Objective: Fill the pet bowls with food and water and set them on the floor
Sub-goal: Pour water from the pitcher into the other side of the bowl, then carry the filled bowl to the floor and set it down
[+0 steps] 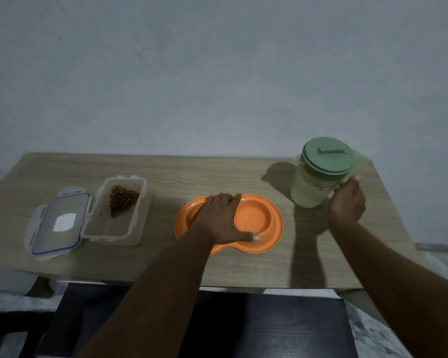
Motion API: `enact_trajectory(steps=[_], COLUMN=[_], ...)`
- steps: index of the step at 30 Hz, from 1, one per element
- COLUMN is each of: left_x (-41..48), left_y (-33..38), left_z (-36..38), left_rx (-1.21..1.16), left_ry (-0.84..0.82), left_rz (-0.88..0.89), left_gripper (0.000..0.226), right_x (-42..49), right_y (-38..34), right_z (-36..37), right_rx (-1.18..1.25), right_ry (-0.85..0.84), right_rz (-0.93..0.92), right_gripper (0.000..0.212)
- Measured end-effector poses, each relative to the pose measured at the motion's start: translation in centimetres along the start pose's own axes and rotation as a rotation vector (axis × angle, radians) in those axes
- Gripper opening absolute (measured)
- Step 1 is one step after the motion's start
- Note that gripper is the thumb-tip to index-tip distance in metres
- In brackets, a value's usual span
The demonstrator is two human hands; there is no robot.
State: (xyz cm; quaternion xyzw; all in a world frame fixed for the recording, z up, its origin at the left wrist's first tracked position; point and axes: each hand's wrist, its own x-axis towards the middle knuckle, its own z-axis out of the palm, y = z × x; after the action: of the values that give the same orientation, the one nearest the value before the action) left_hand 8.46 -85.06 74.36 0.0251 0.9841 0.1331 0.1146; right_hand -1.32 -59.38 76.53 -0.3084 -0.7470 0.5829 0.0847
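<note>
Being steadied on the table [217, 174], the orange double bowl [259, 220] is being pressed by the left hand [221, 215], laid flat over its left well. The green-lidded jug [311, 187] is being gripped at its near right side by the right hand [347, 205], fingers curled. The bowl's long axis is running left to right. Its bare right well is lying just left of the jug, so a short leftward carry and tilt is probably being called for.
</note>
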Motion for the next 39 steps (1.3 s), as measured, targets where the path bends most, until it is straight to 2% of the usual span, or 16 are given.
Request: enact_trajectory(steps=[3, 5, 6, 8, 10, 12, 17, 23, 30, 34, 39], left_x=[-1.4, -2.9, -3.7, -5.0, -5.7, -6.1, -6.5, -6.8, -8.2, -9.2, -10.7], left_y=[-1.6, -2.7, -3.2, -4.3, -5.4, -6.2, -6.3, -6.2, -5.8, -4.6, -2.7], left_z=[0.9, 1.6, 1.7, 2.4, 2.7, 3.1, 3.2, 2.4, 1.1, -0.8, -3.8], left_rx=[-0.119, -0.156, -0.156, -0.162, -0.277, -0.37, -0.471, -0.436, -0.386, -0.308, -0.269], left_ry=[0.339, 0.564, 0.602, 0.509, 0.387, 0.4, 0.366, 0.261, 0.3, 0.363, 0.308], left_rz=[-0.143, -0.303, -0.391, -0.532, -0.735, -0.818, -0.817, -0.838, -0.741, -0.625, -0.512], left_gripper=[0.086, 0.058, 0.045, 0.033, 0.036, 0.03, 0.019, 0.032, 0.022, 0.016, 0.017], right_x=[-2.6, -4.0, -4.5, -5.2, -5.1, -4.8, -4.2, -4.7, -6.4, -7.9, -10.6], right_y=[4.7, 6.4, 6.9, 7.0, 6.9, 6.9, 7.3, 6.9, 5.8, 4.6, 3.2], right_z=[0.0, 0.8, 1.4, 2.5, 3.3, 3.7, 3.7, 3.6, 1.3, -1.1, -6.3], right_rx=[-0.236, -0.462, -0.565, -0.711, -0.813, -0.903, -1.055, -1.133, -1.098, -1.114, -1.095], right_ry=[-0.002, -0.104, -0.157, -0.24, -0.287, -0.333, -0.421, -0.483, -0.425, -0.361, -0.25], right_rz=[-0.062, -0.164, -0.244, -0.362, -0.426, -0.48, -0.599, -0.623, -0.641, -0.629, -0.569], right_gripper=[0.057, 0.041, 0.038, 0.039, 0.043, 0.043, 0.035, 0.019, 0.031, 0.027, 0.026])
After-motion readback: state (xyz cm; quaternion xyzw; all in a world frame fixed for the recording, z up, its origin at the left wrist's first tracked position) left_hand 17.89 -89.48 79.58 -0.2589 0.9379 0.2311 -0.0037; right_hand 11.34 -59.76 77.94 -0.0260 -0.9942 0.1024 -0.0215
